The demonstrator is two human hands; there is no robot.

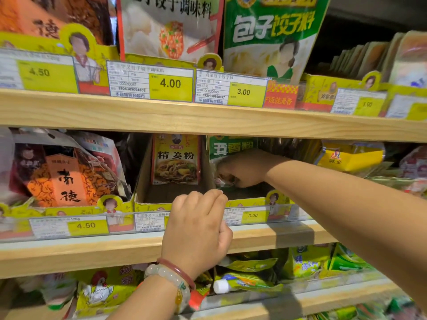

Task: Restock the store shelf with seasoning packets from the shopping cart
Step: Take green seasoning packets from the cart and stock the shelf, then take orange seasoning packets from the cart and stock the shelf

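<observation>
On the middle shelf (92, 252) stand two cardboard display boxes side by side. The left box (142, 181) holds a yellow ginger-powder packet (176, 158) upright at its back. The right box (251, 200) holds green seasoning packets (231, 147). My right hand (242, 169) reaches into the right box from the right, and its curled fingers grip the green packets. My left hand (198, 220), with bracelets on the wrist, is at the front lip where the two boxes meet, its fingers curled over the edge. The shopping cart is out of view.
Orange-labelled bags (62, 179) fill the bay to the left and a yellow box (346, 158) sits to the right. Price tags (85, 225) line the shelf fronts. The upper shelf (208, 118) hangs close above my hands. Yellow and green pouches (249, 282) crowd the shelf below.
</observation>
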